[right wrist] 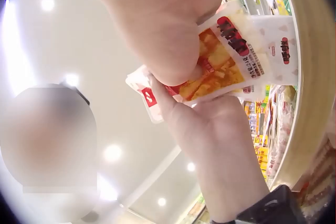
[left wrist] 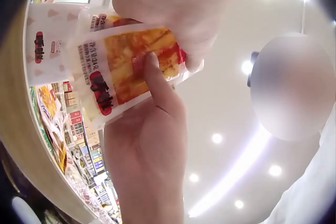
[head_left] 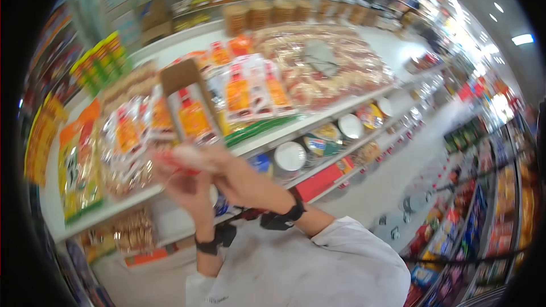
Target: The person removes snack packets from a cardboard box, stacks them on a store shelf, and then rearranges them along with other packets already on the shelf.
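Both hands are held together in front of the shelf, gripping printed snack packets (left wrist: 118, 85) of clear and white plastic with orange-yellow pieces pictured on them. A second packet shows behind the front one in the left wrist view. My left hand (head_left: 190, 193) grips the packets from one side. On the other side, my right hand (head_left: 233, 173) holds them too, its thumb lying over the printed front in the left wrist view. In the head view the held packets are blurred. Just beyond stands an upright cardboard display box (head_left: 177, 79) with a similar packet inside.
Similar packets (head_left: 250, 88) lie to both sides of the box. A wide pile of clear-wrapped goods (head_left: 301, 74) is at the right, and yellow-green bags (head_left: 79, 170) at the left. The white shelf edge (head_left: 250, 146) runs below, over a lower shelf of round tubs (head_left: 290, 156).
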Demonstrator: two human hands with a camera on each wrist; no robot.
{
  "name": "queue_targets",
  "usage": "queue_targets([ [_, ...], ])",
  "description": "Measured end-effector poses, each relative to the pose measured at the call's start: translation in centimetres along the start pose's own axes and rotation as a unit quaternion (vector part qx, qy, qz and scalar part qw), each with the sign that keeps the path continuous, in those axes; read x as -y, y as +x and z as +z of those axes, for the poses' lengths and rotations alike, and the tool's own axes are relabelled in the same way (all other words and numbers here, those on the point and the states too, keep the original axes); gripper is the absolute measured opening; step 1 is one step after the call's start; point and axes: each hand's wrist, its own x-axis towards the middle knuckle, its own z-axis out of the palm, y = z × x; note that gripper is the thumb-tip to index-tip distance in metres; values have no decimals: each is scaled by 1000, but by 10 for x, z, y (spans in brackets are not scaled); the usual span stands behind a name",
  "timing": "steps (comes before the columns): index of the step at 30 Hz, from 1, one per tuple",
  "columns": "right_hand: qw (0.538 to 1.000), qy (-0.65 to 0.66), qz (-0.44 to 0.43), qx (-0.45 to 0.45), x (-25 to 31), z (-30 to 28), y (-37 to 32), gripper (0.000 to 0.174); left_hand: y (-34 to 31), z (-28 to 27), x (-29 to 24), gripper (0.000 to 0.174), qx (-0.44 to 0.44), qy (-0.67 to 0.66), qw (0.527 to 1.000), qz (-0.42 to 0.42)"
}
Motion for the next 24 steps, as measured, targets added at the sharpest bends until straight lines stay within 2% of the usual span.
queue_targets([
  [1, 998, 49, -34, -26, -4, 5, 0, 60, 3, 6, -10, 108, 8, 3, 999, 48],
  [2, 998, 41, 36, -21, 8, 1, 2, 60, -2, -10, 8, 99, -16, 27, 994, 102],
  [5, 989, 73, 124, 12, 18, -24, 6, 59, -8, -42, 21, 85, 11, 76, 997, -4],
  [6, 994, 57, 94, 26, 14, -30, 5, 59, -8, -53, 26, 76, 6, 43, 999, -15],
  [8, 987, 75, 93, 103, 11, -38, 3, 60, -5, -67, 36, 59, -8, -21, 999, -36],
  [9, 982, 87, 94, 142, 11, -40, 2, 60, -4, -60, 30, 57, -43, -48, 995, -73],
  [11, 982, 87, 139, 95, 18, -28, -2, 66, 6, -40, 10, 54, -110, -100, 978, -146],
  [13, 977, 134, 162, 26, 20, -21, -3, 68, 11, -31, 2, 51, -129, -121, 974, -140],
  [16, 931, 270, 241, -54, 15, -14, -7, 70, 15, -20, -7, 49, -168, -162, 966, -110],
  [18, 921, 291, 238, -102, -7, 6, -15, 66, 16, -22, -8, 49, -183, -175, 963, -91],
  [21, 910, 297, 233, -170, -12, 24, -18, 55, 5, -10, -14, 53, -217, -190, 949, -126],
  [24, 883, 334, 237, -230, 4, 29, -12, 41, -21, 6, 0, 55, -238, -90, 961, -112],
])
